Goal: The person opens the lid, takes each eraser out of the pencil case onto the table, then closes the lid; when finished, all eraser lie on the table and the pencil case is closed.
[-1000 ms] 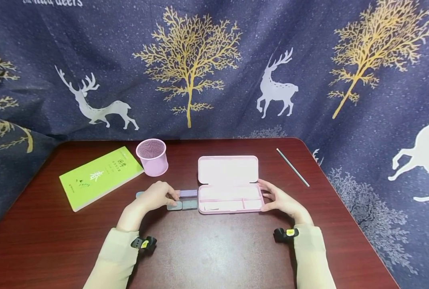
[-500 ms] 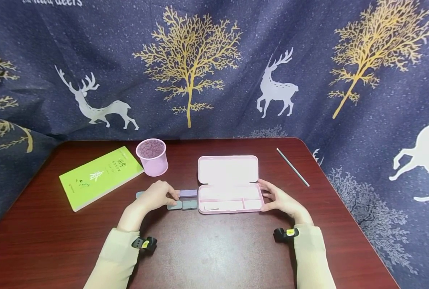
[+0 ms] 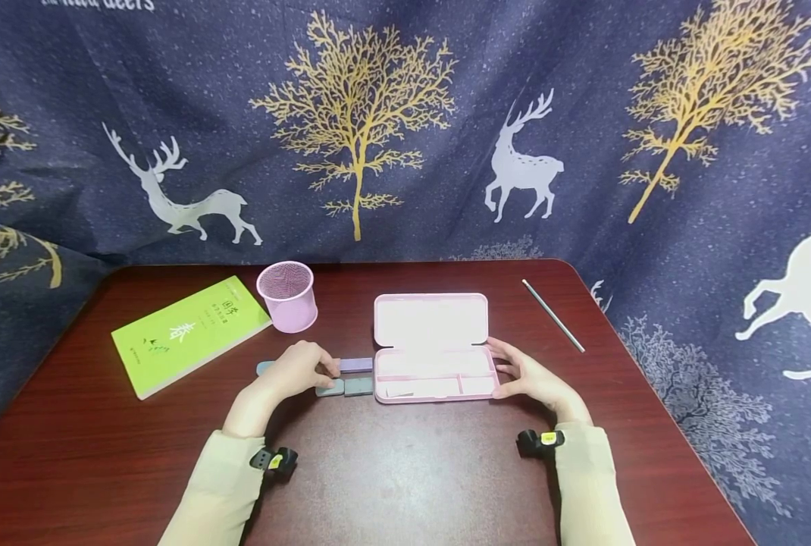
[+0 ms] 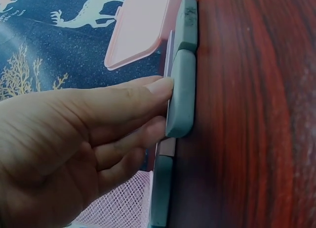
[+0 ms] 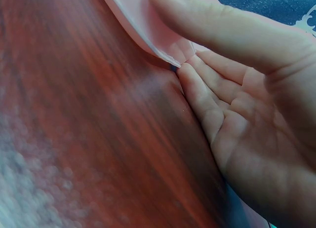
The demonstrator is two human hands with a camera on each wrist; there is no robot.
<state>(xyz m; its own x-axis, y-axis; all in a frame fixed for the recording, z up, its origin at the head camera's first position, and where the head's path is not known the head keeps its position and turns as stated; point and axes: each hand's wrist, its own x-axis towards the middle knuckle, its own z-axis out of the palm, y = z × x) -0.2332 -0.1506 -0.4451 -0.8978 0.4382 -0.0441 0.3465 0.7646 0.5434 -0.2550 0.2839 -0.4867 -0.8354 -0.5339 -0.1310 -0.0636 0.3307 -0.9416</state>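
A pink pencil case (image 3: pixel 419 399) lies on the table with its lid (image 3: pixel 431 320) raised. Around its right end, my right hand (image 3: pixel 530 379) holds it, thumb at the near corner and fingers along the side. Small eraser-like blocks adjoin its left end: a purple one (image 3: pixel 355 365), a smudged grey-green one (image 3: pixel 359 387) and a teal one (image 4: pixel 182 95). My left hand (image 3: pixel 298 371) touches the teal block with the thumb tip; its other fingers reach behind toward a pinkish block (image 4: pixel 168 147). Another teal block (image 4: pixel 161 188) is partly hidden by this hand in the head view.
A green book (image 3: pixel 190 337) lies at the left, beside a pink mesh pen holder (image 3: pixel 288 297). A pencil (image 3: pixel 553 316) lies at the right. A white piece (image 3: pixel 400 393) sits in the pencil case. The table (image 3: pixel 405 470) ends at a dark blue patterned cloth (image 3: pixel 419 205).
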